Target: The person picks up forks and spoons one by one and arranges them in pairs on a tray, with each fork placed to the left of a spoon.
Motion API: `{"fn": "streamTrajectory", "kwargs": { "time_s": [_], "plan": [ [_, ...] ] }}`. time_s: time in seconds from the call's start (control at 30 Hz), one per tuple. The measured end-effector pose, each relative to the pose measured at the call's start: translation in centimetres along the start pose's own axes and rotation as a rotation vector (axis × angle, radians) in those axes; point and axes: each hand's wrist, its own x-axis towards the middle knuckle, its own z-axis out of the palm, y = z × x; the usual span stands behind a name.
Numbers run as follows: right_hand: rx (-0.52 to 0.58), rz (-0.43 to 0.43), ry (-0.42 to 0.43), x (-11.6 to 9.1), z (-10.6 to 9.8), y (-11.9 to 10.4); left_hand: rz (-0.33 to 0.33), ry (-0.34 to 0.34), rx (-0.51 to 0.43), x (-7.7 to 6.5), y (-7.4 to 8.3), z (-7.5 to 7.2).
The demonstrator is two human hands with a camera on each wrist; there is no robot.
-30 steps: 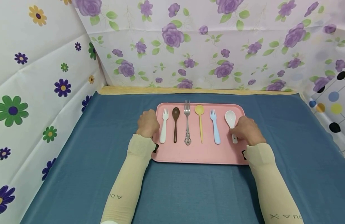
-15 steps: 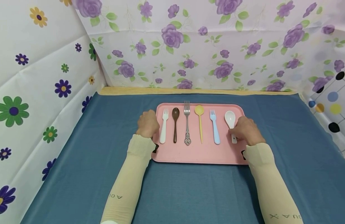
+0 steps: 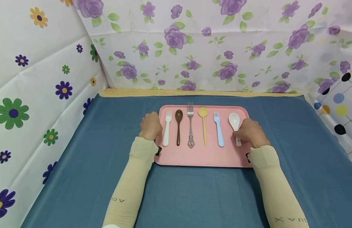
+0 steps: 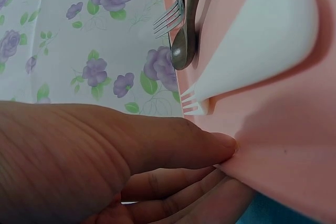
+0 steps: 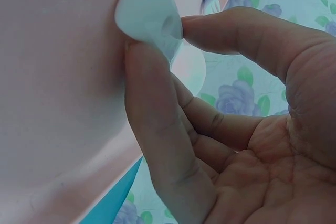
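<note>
A pink tray [image 3: 204,159] lies on the blue cloth, bearing a row of cutlery. My left hand [image 3: 151,126] grips its left rim; in the left wrist view the thumb [image 4: 210,148] presses on top while the other fingers curl beneath the edge. At the tray's right end, my right hand [image 3: 252,132] pinches the handle of a white spoon [image 3: 234,119] between thumb and forefinger, and the handle's end [image 5: 144,11] shows up close in the right wrist view. Nearest the left hand is a white fork [image 3: 166,129], its tines pointing away.
Between the white fork and white spoon lie a brown spoon [image 3: 179,115], a silver fork [image 3: 190,123], a yellow spoon [image 3: 203,111] and a light blue fork [image 3: 218,129]. Flowered sheets [image 3: 153,25] rise behind and at the left; a wooden strip [image 3: 201,92] edges the table's back.
</note>
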Motion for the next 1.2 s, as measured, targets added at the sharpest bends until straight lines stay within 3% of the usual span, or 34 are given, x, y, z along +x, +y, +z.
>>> {"fn": "streamTrajectory", "kwargs": {
  "time_s": [0.47,0.77,0.93,1.2],
  "plan": [
    [-0.008,0.014,0.010,-0.2,-0.1,0.0,0.006,0.006,-0.012,-0.1,0.0,0.0],
    [-0.021,0.016,0.083,-0.5,-0.1,-0.4,0.007,0.010,-0.007,-0.1,0.0,0.0],
    [-0.040,-0.033,0.155,-0.6,0.3,-1.1,0.008,0.008,-0.007,-0.1,-0.1,0.0],
    [-0.002,-0.084,0.092,-0.4,1.3,-2.5,0.014,0.006,-0.008,-0.1,-0.1,-0.1]
  ]
}}
